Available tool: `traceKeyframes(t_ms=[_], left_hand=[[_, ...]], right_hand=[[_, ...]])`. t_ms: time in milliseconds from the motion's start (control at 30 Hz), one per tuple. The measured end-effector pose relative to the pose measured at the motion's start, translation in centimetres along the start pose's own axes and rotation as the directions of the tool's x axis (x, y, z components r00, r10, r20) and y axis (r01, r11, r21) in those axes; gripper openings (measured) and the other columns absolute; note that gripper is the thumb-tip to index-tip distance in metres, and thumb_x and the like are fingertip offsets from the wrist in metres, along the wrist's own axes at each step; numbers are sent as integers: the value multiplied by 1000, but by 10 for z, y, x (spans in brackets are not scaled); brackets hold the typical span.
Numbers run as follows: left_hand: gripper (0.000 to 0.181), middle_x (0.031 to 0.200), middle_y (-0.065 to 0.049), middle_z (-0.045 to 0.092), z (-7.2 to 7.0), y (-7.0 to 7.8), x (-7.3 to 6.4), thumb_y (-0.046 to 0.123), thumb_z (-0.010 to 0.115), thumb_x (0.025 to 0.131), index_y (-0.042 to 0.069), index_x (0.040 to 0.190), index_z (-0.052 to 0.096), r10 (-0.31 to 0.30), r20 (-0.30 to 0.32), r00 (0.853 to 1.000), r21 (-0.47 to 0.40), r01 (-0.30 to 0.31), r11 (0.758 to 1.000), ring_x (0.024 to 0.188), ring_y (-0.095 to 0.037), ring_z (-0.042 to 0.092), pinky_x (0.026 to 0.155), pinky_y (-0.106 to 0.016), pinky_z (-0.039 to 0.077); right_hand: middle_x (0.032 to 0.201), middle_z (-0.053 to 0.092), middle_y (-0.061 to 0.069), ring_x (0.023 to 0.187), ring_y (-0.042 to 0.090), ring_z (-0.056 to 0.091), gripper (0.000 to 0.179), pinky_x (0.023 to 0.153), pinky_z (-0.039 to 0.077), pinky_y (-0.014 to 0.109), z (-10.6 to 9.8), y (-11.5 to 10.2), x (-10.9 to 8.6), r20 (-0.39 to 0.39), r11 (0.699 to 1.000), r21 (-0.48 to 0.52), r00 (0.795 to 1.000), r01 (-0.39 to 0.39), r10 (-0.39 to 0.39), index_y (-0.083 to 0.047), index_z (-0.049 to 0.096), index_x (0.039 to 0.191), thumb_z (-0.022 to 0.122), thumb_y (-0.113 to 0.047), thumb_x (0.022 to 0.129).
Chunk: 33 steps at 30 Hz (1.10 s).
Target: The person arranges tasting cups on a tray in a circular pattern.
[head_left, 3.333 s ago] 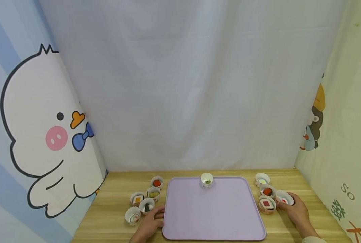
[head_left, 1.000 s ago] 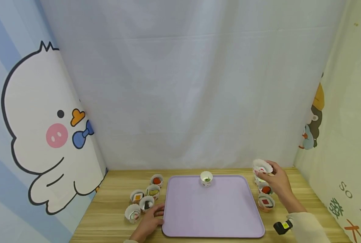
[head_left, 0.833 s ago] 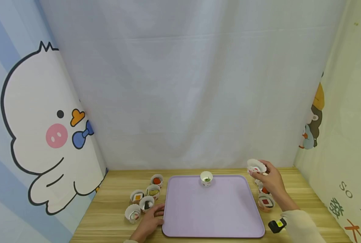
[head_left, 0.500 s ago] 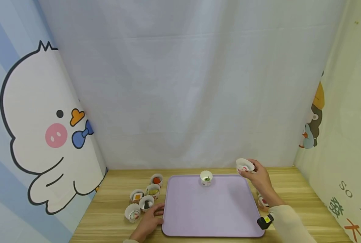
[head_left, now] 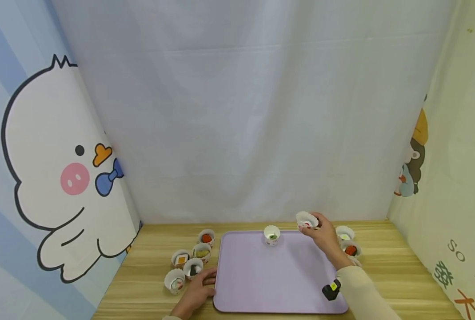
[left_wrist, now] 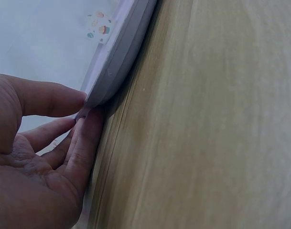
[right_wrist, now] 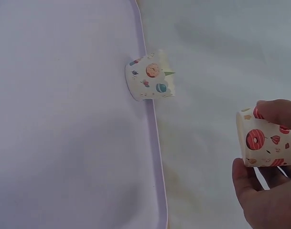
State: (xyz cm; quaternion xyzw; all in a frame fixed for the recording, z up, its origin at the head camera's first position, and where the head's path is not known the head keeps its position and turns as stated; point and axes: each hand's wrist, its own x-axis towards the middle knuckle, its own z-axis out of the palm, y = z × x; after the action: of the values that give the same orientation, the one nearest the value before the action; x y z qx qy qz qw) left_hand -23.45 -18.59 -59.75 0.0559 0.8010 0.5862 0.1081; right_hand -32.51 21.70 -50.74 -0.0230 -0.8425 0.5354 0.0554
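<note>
My right hand (head_left: 326, 233) grips a white paper baking cup (head_left: 306, 221) by its side, raised over the tray's far right part. Something red and white lies in it, and red donut prints show on its wall in the right wrist view. At the left rim of a lilac tray (head_left: 277, 275), my left hand (head_left: 196, 291) has its thumb and fingertips against the edge; the left wrist view shows them pinching the rim (left_wrist: 112, 71). A second paper cup (head_left: 271, 235), with something green inside, stands upright at the tray's far edge, left of the held one.
Left of the tray, several paper cups (head_left: 175, 281) holding sushi-like pieces stand in a cluster. More stand to its right, one with a red filling (head_left: 351, 250), partly hidden by my right arm. Behind the wooden table (head_left: 153, 240) hangs a pale curtain (head_left: 237, 133).
My right hand has lifted the cup from the right-hand group and carried it up and leftward past the other cups to above the tray. The left hand has stayed at the tray's edge.
</note>
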Motion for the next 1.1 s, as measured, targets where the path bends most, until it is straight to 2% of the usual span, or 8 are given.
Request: traceKeyframes(t_ms=[100, 367, 533, 667, 967, 1100], left_hand=[[66, 127, -25, 60, 0, 1, 0, -8, 62, 74, -10, 138, 47, 2, 3, 1000, 2, -2, 1000, 119, -38, 58, 87, -33, 53], [67, 127, -26, 60, -1, 1, 0, -9, 61, 74, -11, 139, 46, -10, 6, 1000, -8, 10, 1000, 118, -37, 59, 86, -33, 54], [67, 128, -26, 58, -2, 2, 0, -9, 61, 73, -11, 139, 46, -11, 5, 1000, -2, 11, 1000, 118, -36, 59, 85, -30, 53], [67, 128, -26, 59, -2, 2, 1, -9, 61, 73, -11, 139, 46, -13, 7, 1000, -1, 13, 1000, 118, -36, 59, 85, -30, 52], [68, 129, -26, 57, -2, 0, 1, -9, 61, 73, -11, 139, 45, -11, 20, 1000, -13, 11, 1000, 118, -37, 58, 87, -34, 53], [68, 128, -25, 58, -1, 0, 2, -8, 61, 74, -10, 140, 45, -19, 14, 1000, -5, 19, 1000, 118, -36, 58, 87, -35, 53]], right_hand=[[135, 56, 22, 115, 33, 57, 64, 85, 49, 33, 7, 5, 3, -1, 1000, -23, 1000, -15, 15, -6, 47, 139, 75, -22, 84], [127, 61, 22, 109, 32, 59, 62, 79, 47, 28, 25, 18, 8, -29, 998, -65, 1000, -12, 10, -4, 52, 134, 78, -19, 80], [122, 62, 23, 106, 33, 59, 60, 80, 48, 33, 33, 22, 7, -44, 995, -103, 999, -11, 7, -3, 54, 132, 79, -17, 79], [121, 63, 22, 104, 32, 60, 59, 82, 48, 39, 39, 27, 6, -34, 992, -123, 999, -7, 3, -3, 55, 131, 79, -17, 78], [116, 66, 22, 98, 30, 61, 57, 82, 49, 44, 53, 43, 8, -21, 984, -180, 1000, 2, -6, 0, 58, 126, 81, -16, 76], [115, 66, 21, 96, 29, 60, 56, 80, 48, 41, 55, 47, 6, -9, 984, -180, 1000, -8, 6, 0, 58, 126, 80, -13, 76]])
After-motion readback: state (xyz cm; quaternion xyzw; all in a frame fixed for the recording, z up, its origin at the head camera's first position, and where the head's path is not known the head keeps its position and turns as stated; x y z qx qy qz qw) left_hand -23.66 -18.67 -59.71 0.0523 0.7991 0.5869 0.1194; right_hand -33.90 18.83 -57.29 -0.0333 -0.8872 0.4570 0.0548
